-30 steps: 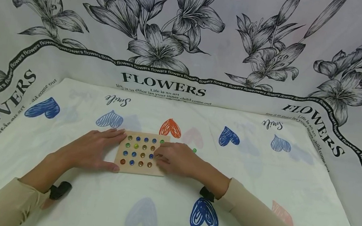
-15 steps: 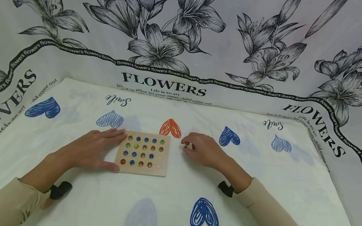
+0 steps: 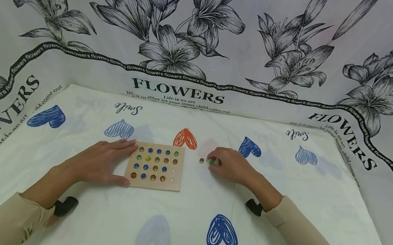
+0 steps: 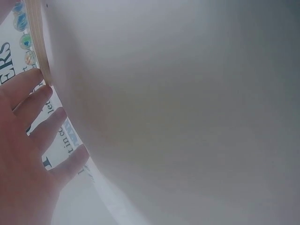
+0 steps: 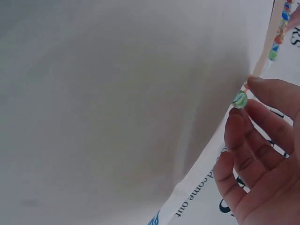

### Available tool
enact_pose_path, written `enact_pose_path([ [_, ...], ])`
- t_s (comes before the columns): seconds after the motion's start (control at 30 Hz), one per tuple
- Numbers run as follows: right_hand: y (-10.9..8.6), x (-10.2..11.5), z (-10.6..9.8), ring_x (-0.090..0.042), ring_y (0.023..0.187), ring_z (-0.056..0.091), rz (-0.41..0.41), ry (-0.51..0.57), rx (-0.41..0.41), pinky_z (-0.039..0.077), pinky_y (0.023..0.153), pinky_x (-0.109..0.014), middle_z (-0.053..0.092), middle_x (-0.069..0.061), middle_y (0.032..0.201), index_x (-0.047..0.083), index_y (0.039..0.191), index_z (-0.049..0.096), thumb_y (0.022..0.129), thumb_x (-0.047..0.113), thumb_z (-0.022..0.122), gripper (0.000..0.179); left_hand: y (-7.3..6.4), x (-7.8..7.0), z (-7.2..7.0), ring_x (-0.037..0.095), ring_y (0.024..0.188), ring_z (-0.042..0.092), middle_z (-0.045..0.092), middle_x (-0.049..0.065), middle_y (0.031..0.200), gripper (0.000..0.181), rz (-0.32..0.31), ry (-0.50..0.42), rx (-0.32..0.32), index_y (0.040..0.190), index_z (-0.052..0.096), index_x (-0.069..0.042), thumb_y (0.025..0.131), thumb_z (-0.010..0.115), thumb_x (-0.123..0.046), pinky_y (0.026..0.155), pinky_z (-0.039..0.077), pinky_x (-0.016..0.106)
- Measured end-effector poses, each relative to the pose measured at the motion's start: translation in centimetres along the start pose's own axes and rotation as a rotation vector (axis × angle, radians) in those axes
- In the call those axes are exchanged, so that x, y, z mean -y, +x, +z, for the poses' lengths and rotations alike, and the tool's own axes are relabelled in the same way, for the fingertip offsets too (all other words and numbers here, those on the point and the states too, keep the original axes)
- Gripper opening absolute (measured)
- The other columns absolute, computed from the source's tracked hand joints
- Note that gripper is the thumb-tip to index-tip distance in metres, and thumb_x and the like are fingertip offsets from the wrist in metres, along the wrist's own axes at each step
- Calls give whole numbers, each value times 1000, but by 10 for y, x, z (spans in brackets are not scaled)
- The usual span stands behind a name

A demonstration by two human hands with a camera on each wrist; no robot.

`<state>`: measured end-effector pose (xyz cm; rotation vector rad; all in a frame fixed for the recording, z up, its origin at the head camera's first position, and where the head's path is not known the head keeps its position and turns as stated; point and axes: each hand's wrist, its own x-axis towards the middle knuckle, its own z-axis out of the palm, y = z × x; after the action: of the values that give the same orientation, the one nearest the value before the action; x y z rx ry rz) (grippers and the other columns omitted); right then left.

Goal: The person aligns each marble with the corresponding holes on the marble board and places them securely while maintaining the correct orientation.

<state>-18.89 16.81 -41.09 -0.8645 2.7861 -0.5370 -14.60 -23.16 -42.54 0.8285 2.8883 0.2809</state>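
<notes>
A square light wooden board [image 3: 176, 186] lies on the table, its round hollows mostly filled with coloured glass marbles. In its rightmost column, the two hollows nearest the person hold none. My left hand [image 3: 100, 163] rests at the board's left side, its fingertips on the far left corner and its thumb at the near left corner. Right of the board, my right hand [image 3: 229, 165] has its thumb and fingers curled round a green marble [image 5: 239, 99] at the fingertips. A brown marble [image 3: 201, 160] lies on the cloth between board and right hand.
A white tablecloth [image 3: 185, 225] printed with hearts covers the table. Behind it hangs a white curtain [image 3: 238, 63] with black flower drawings. Both forearms wear beige sleeves [image 3: 300, 233], with a dark wrist camera [image 3: 254, 207] below each wrist.
My right hand has left the board's right side and moved right to the green marble. The brown marble and the two bare hollows have come into view. The left hand stays put.
</notes>
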Motion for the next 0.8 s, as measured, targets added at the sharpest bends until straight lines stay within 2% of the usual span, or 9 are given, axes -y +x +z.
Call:
enact_pose_path([
  [0.4,-4,-8,0,-10,78,55,-24,0,4,50,70,-26,68,5,95,12,108,75,89,17,75,20,0,-1,-1,37,142,37,39,10,157,111,7,-4,-3,150,45,-10,71,59,-86,104,39,63],
  [0.67,-2,-8,1,-9,84,59,-16,10,11,53,79,-28,68,5,96,12,107,75,90,14,73,17,0,-2,-3,37,142,38,40,11,156,109,15,-1,-12,149,46,-9,72,59,-85,102,40,64],
  [0.8,-1,-6,1,-9,84,59,-16,3,7,53,79,-28,69,5,96,12,107,75,90,15,73,17,-1,-2,-3,37,141,39,41,11,156,109,14,-2,-12,149,47,-9,72,60,-84,102,40,64],
])
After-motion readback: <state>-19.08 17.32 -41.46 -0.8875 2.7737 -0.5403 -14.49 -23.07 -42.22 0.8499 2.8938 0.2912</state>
